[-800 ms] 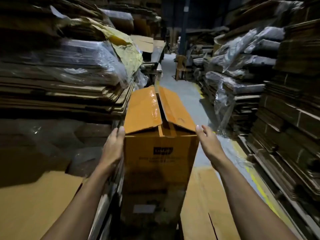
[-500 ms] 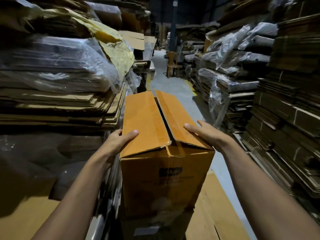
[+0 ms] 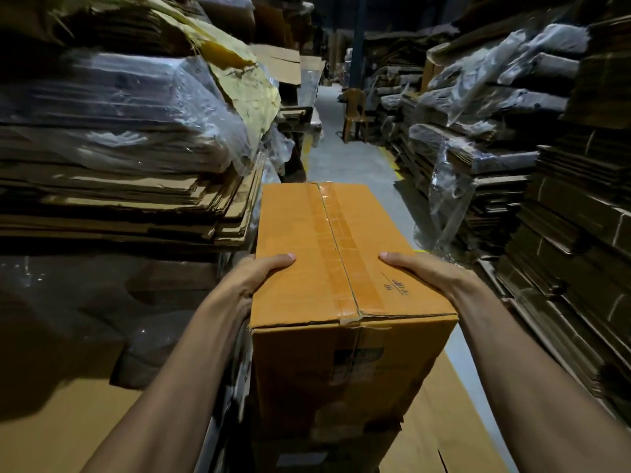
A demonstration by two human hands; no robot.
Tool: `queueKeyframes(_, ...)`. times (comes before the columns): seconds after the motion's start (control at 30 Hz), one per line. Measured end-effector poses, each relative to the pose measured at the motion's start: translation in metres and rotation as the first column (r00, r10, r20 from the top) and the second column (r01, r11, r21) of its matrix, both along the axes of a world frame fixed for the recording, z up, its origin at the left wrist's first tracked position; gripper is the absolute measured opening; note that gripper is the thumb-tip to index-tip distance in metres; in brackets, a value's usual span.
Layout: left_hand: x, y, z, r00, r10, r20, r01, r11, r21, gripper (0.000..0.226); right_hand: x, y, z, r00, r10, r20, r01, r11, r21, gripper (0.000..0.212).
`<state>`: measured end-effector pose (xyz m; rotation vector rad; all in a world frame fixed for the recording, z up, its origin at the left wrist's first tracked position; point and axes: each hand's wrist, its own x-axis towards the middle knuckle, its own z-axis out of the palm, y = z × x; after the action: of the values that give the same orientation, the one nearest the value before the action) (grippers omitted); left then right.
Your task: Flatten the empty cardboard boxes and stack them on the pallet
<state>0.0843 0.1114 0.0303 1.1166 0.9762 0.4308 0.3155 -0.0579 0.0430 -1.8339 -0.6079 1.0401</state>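
Between both hands, cardboard box (image 3: 327,254), long axis pointing away

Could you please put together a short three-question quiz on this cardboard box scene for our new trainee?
1. True or false: the top flaps of the orange box lie shut.
2. Which hand is nearer the handwriting on the box top: (a) left hand, (b) right hand?
3. Fill in: the stacks of flattened cardboard on the left are partly covered in clear ____.

Key: 1 true; 2 (b); 3 plastic.
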Motion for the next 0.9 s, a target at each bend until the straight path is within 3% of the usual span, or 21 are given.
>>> queueKeyframes(0.2,-0.024,-0.039,0.009,0.998,0.042,0.047,-0.047,0.993,0.108,0.048,-0.027,-0.043,0.005,0.992,-0.027,0.125,0.011,0.992,0.127,0.025)
queueKeyframes(0.33,-0.048,-0.092,0.020,0.992,0.067,0.110,-0.093,0.963,0.255,0.034,-0.050,-0.091,0.006,0.978,-0.095,0.184,0.039,0.956,0.291,0.025)
queueKeyframes(0.5,-0.085,-0.168,0.041,0.990,0.063,0.122,-0.110,0.901,0.419,0.056,-0.084,-0.165,0.004,0.972,-0.132,0.193,0.041,0.910,0.413,0.040)
queueKeyframes(0.6,-0.109,-0.219,0.043,0.994,0.041,0.103,-0.084,0.888,0.452,0.062,-0.103,-0.215,0.002,0.978,-0.119,0.170,0.029,0.891,0.453,0.036)
queueKeyframes(0.73,-0.132,-0.289,0.031,0.992,0.067,0.107,-0.108,0.888,0.446,0.047,-0.127,-0.281,-0.012,0.983,-0.106,0.152,0.027,0.894,0.446,0.026)
queueKeyframes(0.9,-0.164,-0.358,0.004,0.994,0.075,0.083,-0.103,0.907,0.408,0.046,-0.157,-0.349,-0.040,0.984,-0.107,0.140,0.044,0.918,0.393,0.033)
